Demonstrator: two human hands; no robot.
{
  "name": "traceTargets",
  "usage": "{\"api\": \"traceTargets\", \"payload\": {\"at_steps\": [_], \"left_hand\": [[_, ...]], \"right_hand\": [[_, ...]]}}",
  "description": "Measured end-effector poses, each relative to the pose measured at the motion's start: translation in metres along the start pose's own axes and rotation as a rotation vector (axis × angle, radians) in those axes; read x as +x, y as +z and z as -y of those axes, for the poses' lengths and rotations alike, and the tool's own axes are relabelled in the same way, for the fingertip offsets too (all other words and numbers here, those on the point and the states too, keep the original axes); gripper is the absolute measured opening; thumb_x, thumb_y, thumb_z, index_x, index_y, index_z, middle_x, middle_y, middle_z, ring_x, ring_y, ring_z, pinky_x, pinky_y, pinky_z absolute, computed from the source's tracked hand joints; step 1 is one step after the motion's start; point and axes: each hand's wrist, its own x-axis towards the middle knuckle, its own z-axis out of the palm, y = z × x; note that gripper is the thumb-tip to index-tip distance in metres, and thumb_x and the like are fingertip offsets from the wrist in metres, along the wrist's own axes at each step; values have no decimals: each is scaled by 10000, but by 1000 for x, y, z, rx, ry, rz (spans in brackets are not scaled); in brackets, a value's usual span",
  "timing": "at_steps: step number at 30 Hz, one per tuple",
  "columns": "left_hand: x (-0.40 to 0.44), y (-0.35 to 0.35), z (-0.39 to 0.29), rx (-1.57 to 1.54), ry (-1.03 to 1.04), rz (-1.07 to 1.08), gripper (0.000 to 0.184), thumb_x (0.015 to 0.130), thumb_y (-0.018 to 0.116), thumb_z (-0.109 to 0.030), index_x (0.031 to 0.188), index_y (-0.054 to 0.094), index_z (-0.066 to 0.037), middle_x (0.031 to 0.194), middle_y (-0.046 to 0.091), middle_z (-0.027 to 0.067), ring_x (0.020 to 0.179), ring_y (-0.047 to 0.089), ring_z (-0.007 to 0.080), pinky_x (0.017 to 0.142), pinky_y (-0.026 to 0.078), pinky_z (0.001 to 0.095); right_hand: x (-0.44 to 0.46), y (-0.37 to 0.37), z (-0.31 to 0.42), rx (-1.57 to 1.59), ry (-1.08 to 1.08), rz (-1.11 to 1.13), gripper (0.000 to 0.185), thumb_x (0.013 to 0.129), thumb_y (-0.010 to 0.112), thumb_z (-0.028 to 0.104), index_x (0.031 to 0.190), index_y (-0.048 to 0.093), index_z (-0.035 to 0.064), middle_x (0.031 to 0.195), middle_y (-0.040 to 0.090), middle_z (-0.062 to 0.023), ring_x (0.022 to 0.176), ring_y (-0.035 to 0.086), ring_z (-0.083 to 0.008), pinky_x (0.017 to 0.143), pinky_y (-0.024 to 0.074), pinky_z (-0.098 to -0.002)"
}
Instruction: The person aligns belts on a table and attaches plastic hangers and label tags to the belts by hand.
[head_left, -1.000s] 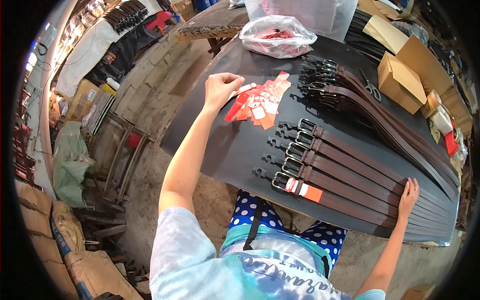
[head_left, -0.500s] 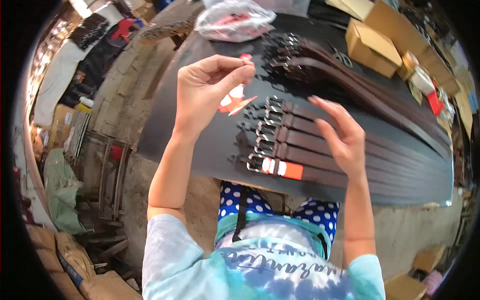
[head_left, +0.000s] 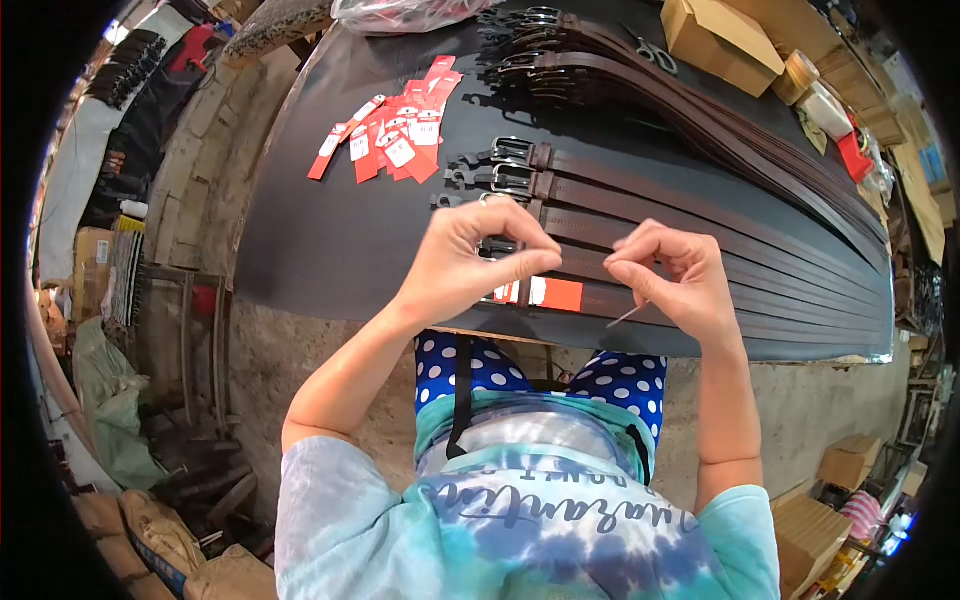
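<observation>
Hovering over five belts (head_left: 690, 226), left hand (head_left: 462, 255) pinches together while right hand (head_left: 692, 280) clamps one thin sliver (head_left: 627, 315).

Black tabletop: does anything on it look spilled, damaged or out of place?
Nothing visible looks spilled or damaged. The red tags lie in a loose, overlapping heap, untidy compared with the neatly aligned front row of belts, though it is probably just a working pile.

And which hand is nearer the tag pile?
Left. The left hand is just below and right of the tag pile in view; the right hand is farther right.
</observation>
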Motion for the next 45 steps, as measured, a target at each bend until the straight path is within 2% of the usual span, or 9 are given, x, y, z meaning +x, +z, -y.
{"api": "traceTargets", "payload": {"at_steps": [6,12,14,22,25,27,33,43,45], "left_hand": [[-3,-8,27,384,-33,-45,163,802,739,-54,958,728,-6,893,705,96,823,636,179,772,498,314],[-11,-17,61,626,-125,-22,150,793,743,-79,932,729,-23,831,590,87,746,580,223,719,478,331],[-13,-14,66,701,-16,-46,152,778,751,-73,916,725,-15,836,530,86,726,552,221,679,466,335],[-8,-19,67,628,-82,26,179,758,758,-63,928,725,-18,847,519,86,771,542,228,691,465,340],[-8,-18,70,626,-47,26,187,748,766,-63,925,727,-21,867,517,78,840,537,234,738,466,346],[-8,-17,71,643,-4,10,190,741,771,-63,923,729,-24,880,516,74,877,532,236,761,466,350],[-8,-17,70,615,-39,21,204,716,788,-64,911,733,-38,891,515,68,907,517,234,789,464,353],[-6,-20,68,554,13,-17,112,743,765,-44,846,729,-20,812,580,42,808,555,189,699,476,310],[-5,-19,69,475,-31,-58,77,768,740,-30,840,724,-8,787,626,35,716,578,120,623,473,261]], "right_hand": [[0,-10,-12,-89,261,-93,119,888,708,114,901,701,-3,605,593,23,479,486,-11,411,354,-175],[10,-12,-50,-290,346,-94,131,856,695,112,864,726,-15,555,568,10,424,476,-45,385,357,-223],[13,-8,-52,-371,426,-25,146,866,692,113,870,717,-31,518,531,17,393,436,-42,386,315,-221],[26,-1,-57,-462,418,98,131,849,691,122,865,726,-3,474,480,8,401,419,-55,407,305,-253],[32,3,-59,-613,234,120,130,829,697,114,870,722,-7,469,457,-15,439,423,-66,441,317,-277],[37,11,-57,-687,216,122,141,779,695,148,851,738,34,556,591,-132,520,583,-223,560,455,-355],[46,27,-54,-745,123,121,148,770,687,139,860,739,34,651,650,-164,612,636,-317,617,493,-390],[44,11,-53,-769,136,121,166,728,687,120,859,727,28,633,639,-150,600,636,-289,620,504,-377],[42,2,-57,-603,171,123,190,752,727,141,892,702,14,620,615,-82,577,595,-186,595,482,-317]]}}
